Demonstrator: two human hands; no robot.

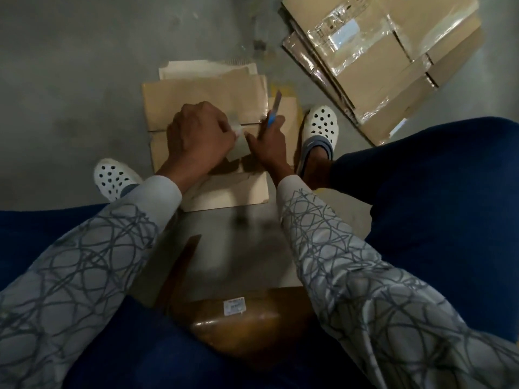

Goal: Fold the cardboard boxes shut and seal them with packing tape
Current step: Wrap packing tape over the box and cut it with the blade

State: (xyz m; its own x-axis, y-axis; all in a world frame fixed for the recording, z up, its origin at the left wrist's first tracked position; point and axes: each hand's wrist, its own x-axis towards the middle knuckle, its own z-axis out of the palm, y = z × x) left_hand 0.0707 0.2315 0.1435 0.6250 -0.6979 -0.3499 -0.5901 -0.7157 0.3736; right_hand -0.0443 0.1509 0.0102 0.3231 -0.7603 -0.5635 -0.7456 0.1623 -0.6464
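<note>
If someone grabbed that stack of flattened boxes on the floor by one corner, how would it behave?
The stack of flattened boxes would probably sag, since the sheets are thin, wide and creased. The layers already sit offset, so they would likely slide apart. The glossy tape patches may feel slippery.

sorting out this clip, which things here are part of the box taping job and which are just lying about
In use:
- cardboard box being closed
- tape in the left hand
- blue cutter in the right hand

Lying about:
- stack of flattened boxes on the floor
- brown object with a white label between the knees
</note>
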